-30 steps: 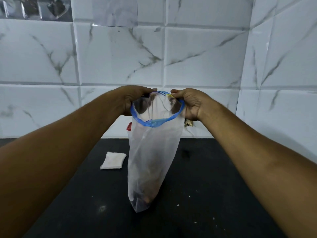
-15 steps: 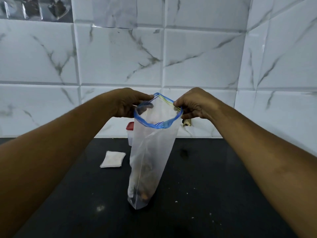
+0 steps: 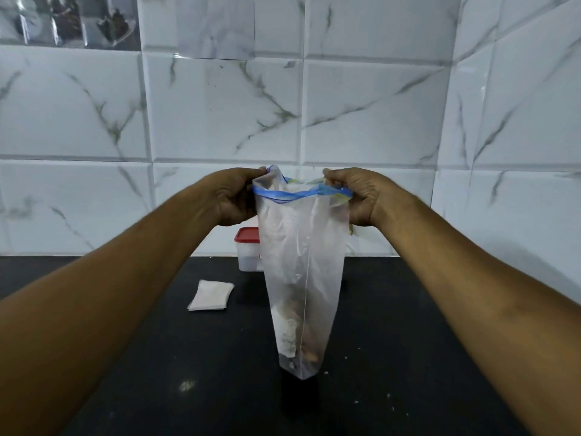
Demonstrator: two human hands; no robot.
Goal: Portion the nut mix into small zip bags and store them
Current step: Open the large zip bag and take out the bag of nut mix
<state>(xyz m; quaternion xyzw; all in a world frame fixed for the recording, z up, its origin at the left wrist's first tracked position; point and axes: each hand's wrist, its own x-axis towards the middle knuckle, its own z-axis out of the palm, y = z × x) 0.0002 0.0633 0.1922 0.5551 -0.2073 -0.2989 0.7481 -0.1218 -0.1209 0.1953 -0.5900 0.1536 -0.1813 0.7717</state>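
You hold a clear zip bag upright in front of you, one hand at each end of its mouth. Your left hand pinches the left end of the blue zip strip between thumb and curled fingers. Your right hand pinches the right end the same way. Between your two hands the strip is pulled nearly straight, with only a narrow gap between its two sides.

The bag hangs long and narrow, and the nut mix sits as a small heap in its bottom. The bag's lower end is down at the black worktop; whether it touches cannot be told.

Behind the bag, against the marble-patterned tiled wall, stands a pale container with a red lid, partly hidden by the bag. To the left of the bag a flat white packet lies on the worktop, apart from it. A few pale crumbs dot the worktop near your right forearm.
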